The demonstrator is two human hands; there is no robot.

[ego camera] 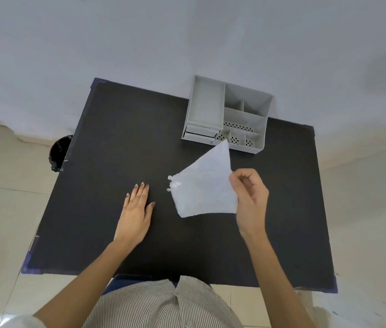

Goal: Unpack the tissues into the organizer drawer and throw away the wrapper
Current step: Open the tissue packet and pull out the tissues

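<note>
We see a right hand (pixel 250 197) pinching a white tissue (pixel 205 183) above the black table (pixel 116 138) — near the grey organizer (pixel 227 114). The left hand (pixel 136 214) lies flat, empty.

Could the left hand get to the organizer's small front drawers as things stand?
Probably yes. The left hand lies flat and empty on the black table, with bare tabletop between it and the drawers. The tissue pack in the right hand sits slightly aside.
</note>
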